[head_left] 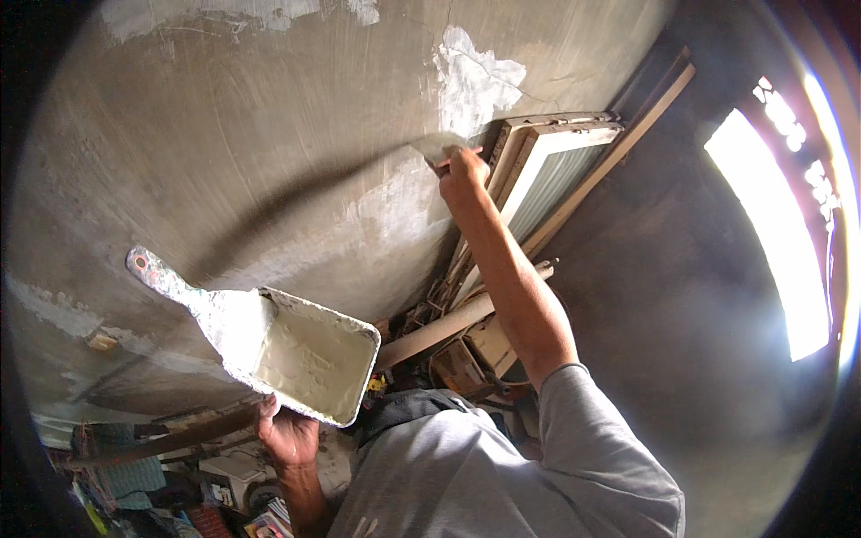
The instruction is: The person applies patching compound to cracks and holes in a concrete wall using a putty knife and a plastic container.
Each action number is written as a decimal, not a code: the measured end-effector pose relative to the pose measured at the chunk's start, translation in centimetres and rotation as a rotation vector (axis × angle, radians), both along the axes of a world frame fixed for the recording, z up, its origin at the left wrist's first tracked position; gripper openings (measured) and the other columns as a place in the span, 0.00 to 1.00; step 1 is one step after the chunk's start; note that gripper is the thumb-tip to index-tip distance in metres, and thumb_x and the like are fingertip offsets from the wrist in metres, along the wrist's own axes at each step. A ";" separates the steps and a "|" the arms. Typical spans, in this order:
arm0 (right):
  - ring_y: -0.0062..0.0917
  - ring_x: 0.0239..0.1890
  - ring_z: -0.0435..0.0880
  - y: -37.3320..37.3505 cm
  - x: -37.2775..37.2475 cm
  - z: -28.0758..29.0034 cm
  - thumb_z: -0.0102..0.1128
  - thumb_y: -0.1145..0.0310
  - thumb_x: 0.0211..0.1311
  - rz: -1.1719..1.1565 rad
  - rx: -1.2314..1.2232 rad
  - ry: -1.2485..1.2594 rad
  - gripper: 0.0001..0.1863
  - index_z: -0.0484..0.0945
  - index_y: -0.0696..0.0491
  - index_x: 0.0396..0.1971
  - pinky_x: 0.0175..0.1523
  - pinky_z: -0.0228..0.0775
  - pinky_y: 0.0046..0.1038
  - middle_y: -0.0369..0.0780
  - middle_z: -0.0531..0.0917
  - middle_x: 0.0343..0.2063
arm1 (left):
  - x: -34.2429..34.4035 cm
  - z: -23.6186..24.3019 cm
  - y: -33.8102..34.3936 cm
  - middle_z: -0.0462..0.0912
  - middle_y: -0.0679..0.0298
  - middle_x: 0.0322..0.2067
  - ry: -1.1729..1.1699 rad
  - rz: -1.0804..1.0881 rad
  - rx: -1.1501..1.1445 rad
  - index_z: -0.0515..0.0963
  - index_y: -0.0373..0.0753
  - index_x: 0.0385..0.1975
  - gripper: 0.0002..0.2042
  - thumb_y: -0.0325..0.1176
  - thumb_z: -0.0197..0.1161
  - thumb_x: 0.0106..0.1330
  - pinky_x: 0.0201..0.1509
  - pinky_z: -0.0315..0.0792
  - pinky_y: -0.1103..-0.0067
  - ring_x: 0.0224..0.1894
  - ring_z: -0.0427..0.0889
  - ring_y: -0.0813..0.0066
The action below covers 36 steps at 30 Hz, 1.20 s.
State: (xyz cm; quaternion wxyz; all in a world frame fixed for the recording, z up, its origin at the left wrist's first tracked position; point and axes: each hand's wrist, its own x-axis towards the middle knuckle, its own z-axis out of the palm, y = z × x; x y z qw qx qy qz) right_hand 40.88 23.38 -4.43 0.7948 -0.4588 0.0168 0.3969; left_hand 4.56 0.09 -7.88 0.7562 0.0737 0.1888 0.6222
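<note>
My left hand (292,436) holds up a rectangular tray (371,366) from below, its fingers closed at the near wall. Pale putty (316,351) coats the inside of the tray. A wide putty knife (163,276) with a smeared handle rests in it, blade inside and handle sticking out to the upper left. Further up, my right hand (465,174) is closed round a second putty knife (438,143), whose blade lies at the grey wall (269,108). My fingers hide part of that tool. A white filler patch (475,81) is just above this hand.
Framed panels (558,148) lean on the wall right of my right hand, with a long wooden strip (641,117) beside them. A pale pole (439,332) and a cardboard box (457,366) are below. Mixed clutter (224,480) fills the lower left. A bright opening (780,242) glares at right.
</note>
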 end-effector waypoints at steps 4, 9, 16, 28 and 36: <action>0.31 0.32 0.74 0.2 -2.4 6.3 0.51 0.85 0.45 0.016 0.217 -0.103 0.08 0.68 0.64 0.29 0.37 0.75 0.35 0.45 0.72 0.32 | -0.6 -0.1 -0.1 0.64 0.59 0.51 0.084 0.049 -0.024 0.61 0.36 0.51 0.27 0.32 0.56 0.47 0.58 0.57 0.64 0.53 0.63 0.63; 0.24 0.27 0.77 3.1 2.8 7.8 0.56 0.75 0.44 -0.096 0.228 -1.194 0.10 0.74 0.55 0.31 0.31 0.66 0.26 0.41 0.78 0.27 | 1.2 1.8 0.1 0.65 0.58 0.49 0.204 -0.030 0.011 0.62 0.37 0.50 0.28 0.35 0.57 0.46 0.56 0.58 0.65 0.52 0.64 0.61; 0.21 0.20 0.69 -3.8 2.6 1.6 0.51 0.74 0.49 0.077 0.008 -0.425 0.03 0.73 0.54 0.25 0.19 0.63 0.22 0.39 0.73 0.23 | -0.5 0.0 0.0 0.64 0.58 0.52 -0.034 -0.025 0.004 0.60 0.35 0.52 0.27 0.29 0.55 0.49 0.59 0.57 0.65 0.54 0.63 0.64; 0.30 0.41 0.75 1.9 6.8 -11.3 0.55 0.73 0.50 0.116 -0.137 0.248 0.18 0.69 0.53 0.44 0.42 0.71 0.37 0.40 0.73 0.43 | -0.2 0.6 0.1 0.63 0.57 0.53 0.036 -0.023 0.035 0.59 0.34 0.52 0.27 0.29 0.54 0.50 0.58 0.58 0.63 0.55 0.63 0.64; 0.23 0.39 0.75 1.2 5.5 -7.7 0.57 0.71 0.49 0.062 -0.196 0.092 0.22 0.66 0.58 0.46 0.39 0.72 0.25 0.39 0.71 0.44 | -0.1 0.6 0.0 0.63 0.59 0.53 0.032 -0.021 0.041 0.60 0.35 0.52 0.25 0.29 0.54 0.50 0.59 0.58 0.63 0.54 0.63 0.65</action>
